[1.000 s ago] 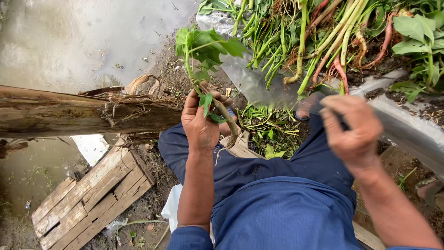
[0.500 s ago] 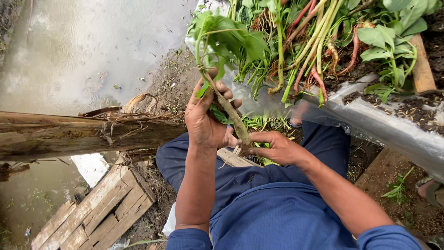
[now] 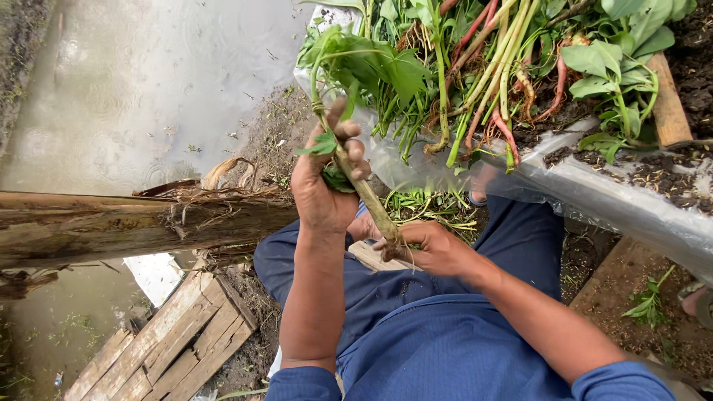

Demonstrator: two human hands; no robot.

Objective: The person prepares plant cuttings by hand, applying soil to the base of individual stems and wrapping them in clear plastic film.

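Note:
My left hand (image 3: 324,186) grips the stem of a leafy green plant (image 3: 356,63) held upright over my lap, leaves at the top. The pale stem (image 3: 369,199) runs down to its root end. My right hand (image 3: 431,249) pinches that root end just below the left hand. Both forearms come out of blue sleeves.
A heap of pulled green and red-stemmed plants (image 3: 512,59) lies on a clear plastic sheet (image 3: 616,197) ahead right. A brown trunk (image 3: 111,226) crosses at left, muddy water (image 3: 148,82) behind it, a wooden pallet (image 3: 171,345) below. Cut scraps (image 3: 431,204) lie on the ground.
My right hand came in from the right and took hold of the root end. The plant has been lifted slightly up and to the right.

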